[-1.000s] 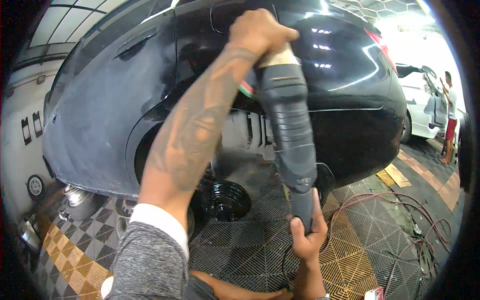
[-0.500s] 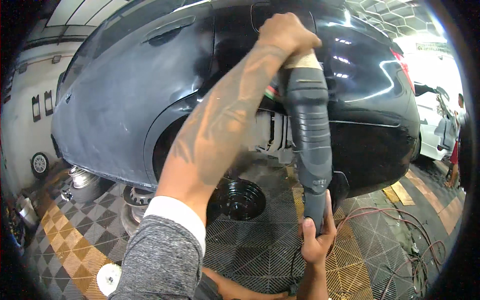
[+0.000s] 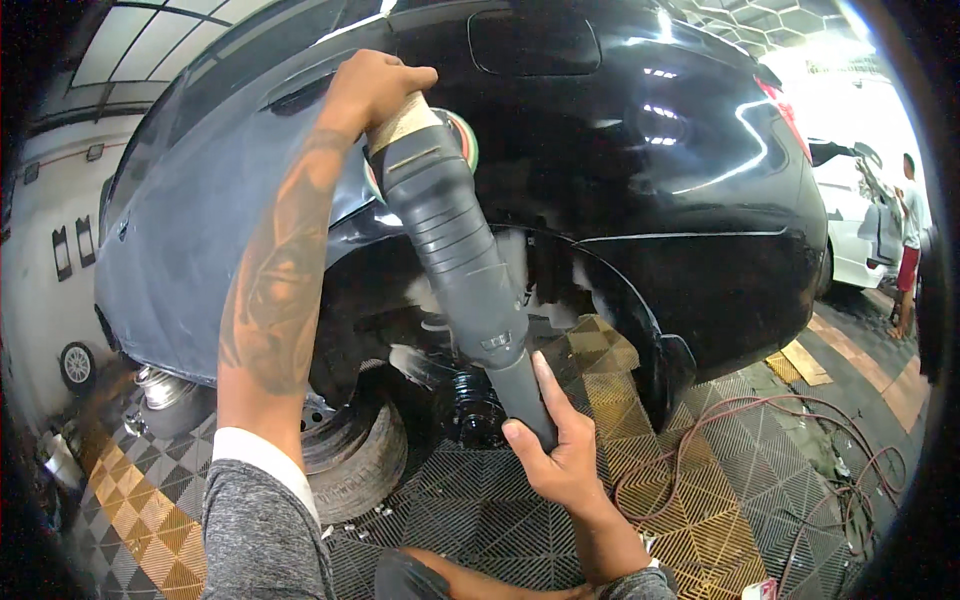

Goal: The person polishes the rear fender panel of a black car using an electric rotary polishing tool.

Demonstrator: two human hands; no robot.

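Note:
A dark grey polisher [image 3: 450, 235] slants across the middle of the view, its head up and left. My left hand [image 3: 372, 92] is closed over the tan-wrapped head end. Lower down, my right hand [image 3: 562, 452] grips the slim rear handle, thumb and forefinger along it. Behind the head shows the coloured rim of a round pad [image 3: 468, 142], at the black car's [image 3: 620, 170] side above the rear wheel arch. The polisher hides most of the pad, so its contact with the paint cannot be seen. To its left, the door [image 3: 200, 250] has a dull, greyish haze.
A tyre [image 3: 355, 465] lies under the open wheel arch. A reddish hose [image 3: 690, 430] coils on the tiled floor [image 3: 480, 520] at right. Another wheel [image 3: 77, 366] leans on the left wall. A person [image 3: 908, 240] stands far right by a white car [image 3: 850, 225].
Both hands have carried the polisher left, from below the fuel flap toward the rear door's edge. It now leans left instead of standing nearly upright. The view has shifted slightly too.

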